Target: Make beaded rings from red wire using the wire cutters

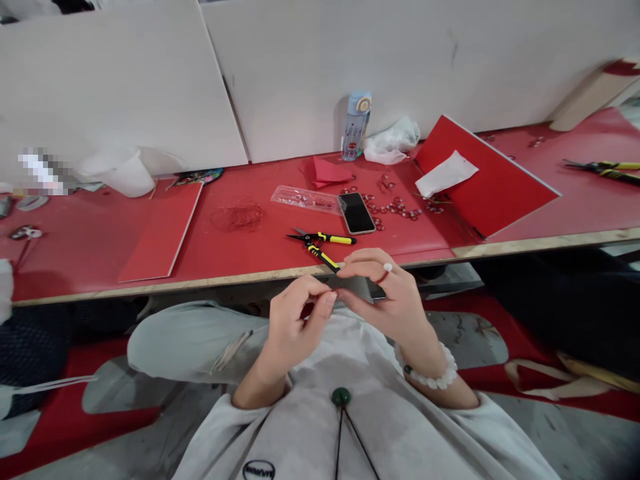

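My left hand point(300, 317) is closed in a pinch, thumb against index finger, above my lap by the table edge. A tiny reddish speck shows at those fingertips, too small to name. My right hand point(387, 290) meets it from the other side with curled fingers, its thumb tip touching the same spot. A pale ring and a white bead bracelet point(435, 377) are on the right side. Just beyond the hands, on the table, lie yellow-and-black pliers point(320, 247) with their handles spread. Behind them are a phone point(357, 213) and a clear plastic tray point(305, 199) holding small beads.
Tangled red wire point(237, 217) lies left of the tray, beaded pieces point(400, 208) right of the phone. Red boards point(163, 233) lie left and lean right. A bottle point(356, 127), plastic bag point(393, 141) and white container point(127, 175) stand along the white partition. More pliers point(605, 168) lie far right.
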A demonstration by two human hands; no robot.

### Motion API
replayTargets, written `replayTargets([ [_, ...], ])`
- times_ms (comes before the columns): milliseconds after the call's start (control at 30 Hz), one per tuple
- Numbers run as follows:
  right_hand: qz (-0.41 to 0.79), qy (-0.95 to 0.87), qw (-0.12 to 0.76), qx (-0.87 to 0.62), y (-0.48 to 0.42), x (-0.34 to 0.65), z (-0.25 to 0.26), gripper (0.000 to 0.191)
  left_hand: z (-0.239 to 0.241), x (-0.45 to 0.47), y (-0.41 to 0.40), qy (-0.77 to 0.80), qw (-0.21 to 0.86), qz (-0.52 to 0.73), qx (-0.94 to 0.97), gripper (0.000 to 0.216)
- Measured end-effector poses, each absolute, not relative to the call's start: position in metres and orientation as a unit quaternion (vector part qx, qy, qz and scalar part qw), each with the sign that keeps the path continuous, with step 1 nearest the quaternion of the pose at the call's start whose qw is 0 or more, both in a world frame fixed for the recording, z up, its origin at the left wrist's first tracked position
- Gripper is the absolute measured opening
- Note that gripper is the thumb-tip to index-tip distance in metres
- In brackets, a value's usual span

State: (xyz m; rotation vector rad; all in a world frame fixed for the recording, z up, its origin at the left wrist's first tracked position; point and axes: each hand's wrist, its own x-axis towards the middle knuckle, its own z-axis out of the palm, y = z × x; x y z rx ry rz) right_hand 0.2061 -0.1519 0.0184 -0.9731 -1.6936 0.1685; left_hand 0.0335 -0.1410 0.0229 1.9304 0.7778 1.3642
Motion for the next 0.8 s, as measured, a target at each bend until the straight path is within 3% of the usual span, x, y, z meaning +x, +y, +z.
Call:
replayTargets([
  [167,0.078,-0.756,0.544,-0.356,-0.147,0.208,0.019,0.005,0.024,0.034,-0.138,0.317,0.368,0.491,0.723,0.025],
  [300,0.142,-0.750,0.538,-0.357,-0.150,0.206,0.023,0.015,0.024,0.034,-0.135,0.320,0.380,0.476,0.726,0.029],
  [433,0.206,-0.739,0.534,-0.355,-0.155,0.212,0.023,0.009,0.020,0.034,-0.139,0.331,0.412,0.490,0.693,0.028],
  [600,0.224,-0.726,0.536,-0.368,-0.153,0.218,0.017,0.019,0.015,0.034,-0.144,0.329,0.475,0.502,0.643,0.028],
  [800,0.269,-0.708,0.542,-0.365,-0.156,0.211,0.022,0.014,0.019,0.035,-0.145,0.332,0.431,0.506,0.670,0.027],
])
